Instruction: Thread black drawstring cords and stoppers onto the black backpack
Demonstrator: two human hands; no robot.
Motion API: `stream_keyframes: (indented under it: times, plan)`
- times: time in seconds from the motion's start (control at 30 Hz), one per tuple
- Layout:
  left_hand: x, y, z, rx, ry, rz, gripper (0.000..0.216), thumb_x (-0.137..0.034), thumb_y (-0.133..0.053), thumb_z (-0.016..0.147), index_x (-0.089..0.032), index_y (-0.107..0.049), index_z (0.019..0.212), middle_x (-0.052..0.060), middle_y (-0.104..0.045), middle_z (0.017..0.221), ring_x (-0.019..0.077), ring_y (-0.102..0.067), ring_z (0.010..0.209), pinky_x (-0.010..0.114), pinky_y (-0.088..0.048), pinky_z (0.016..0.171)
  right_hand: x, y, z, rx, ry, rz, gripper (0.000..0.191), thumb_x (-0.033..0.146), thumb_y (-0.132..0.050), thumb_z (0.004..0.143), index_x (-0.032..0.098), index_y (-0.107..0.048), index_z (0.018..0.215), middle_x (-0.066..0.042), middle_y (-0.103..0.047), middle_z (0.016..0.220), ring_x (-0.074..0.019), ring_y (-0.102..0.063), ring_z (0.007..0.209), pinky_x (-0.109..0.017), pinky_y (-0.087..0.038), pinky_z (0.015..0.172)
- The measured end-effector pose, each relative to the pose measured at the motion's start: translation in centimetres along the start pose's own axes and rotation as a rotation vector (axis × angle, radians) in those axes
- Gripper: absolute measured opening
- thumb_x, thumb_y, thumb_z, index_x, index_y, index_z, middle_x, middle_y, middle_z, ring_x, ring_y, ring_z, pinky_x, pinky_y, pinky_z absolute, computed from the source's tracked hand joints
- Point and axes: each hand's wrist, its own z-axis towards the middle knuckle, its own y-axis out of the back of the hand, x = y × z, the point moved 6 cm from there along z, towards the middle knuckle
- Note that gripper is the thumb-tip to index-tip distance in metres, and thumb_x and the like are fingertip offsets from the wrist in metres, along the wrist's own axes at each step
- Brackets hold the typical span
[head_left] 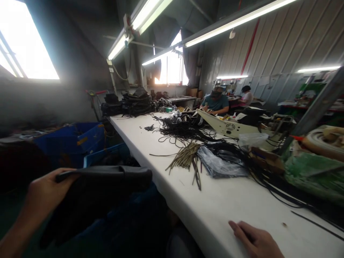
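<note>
My left hand (44, 195) grips a black fabric piece (99, 190), holding it up over the dark space left of the long white table (223, 211). The fabric hangs down from my fingers, its top edge level. My right hand (255, 238) rests on the table's near edge with its fingers lying flat and nothing in it. A bundle of olive cords (185, 157) and a shiny dark plastic bag (220, 163) lie further along the table.
Tangled black cords (182, 130) spread across the table's middle. Stacked black goods (131, 104) sit at the far end. Blue crates (77, 138) stand left of the table. Green material (311, 172) and machine parts crowd the right. Two seated people (217, 102) work in the back.
</note>
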Motion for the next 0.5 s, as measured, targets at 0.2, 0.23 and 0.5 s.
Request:
stream_keyframes:
  times: [0.2,0.23,0.5]
  plan:
    - [-12.9,2.8,-3.2,0.366,-0.256,-0.148,0.052,-0.073,-0.078,0.075,-0.022,-0.078,0.085,0.0,-0.073,0.072,0.023,-0.065,0.07,0.029,-0.049,0.065,7.1,-0.6,-0.1,0.007,0.144,0.139,0.046,0.069,-0.064,0.103,0.031,-0.085,0.087,-0.007,-0.077,0.075,-0.0296,-0.073,0.063,-0.037,-0.062,0.06]
    - [-14.4,1.9,-4.4,0.463,-0.311,-0.157,0.05,-0.071,-0.08,0.076,-0.021,-0.077,0.08,0.0,-0.073,0.071,0.0225,-0.065,0.07,0.029,-0.049,0.066,10.0,-1.0,0.0,0.009,0.216,0.182,0.039,0.065,-0.068,0.103,0.031,-0.087,0.102,-0.009,-0.081,0.087,-0.0304,-0.076,0.071,-0.038,-0.064,0.066]
    - [-17.9,-3.8,-13.9,0.77,-0.437,-0.14,0.045,-0.063,-0.078,0.081,-0.021,-0.072,0.069,0.002,-0.067,0.066,0.0194,-0.058,0.067,0.031,-0.04,0.06,31.2,-10.4,1.3,0.645,0.357,0.685,0.067,0.076,-0.092,0.078,0.017,-0.081,0.107,-0.003,-0.072,0.091,-0.0225,-0.065,0.082,-0.03,-0.055,0.071]
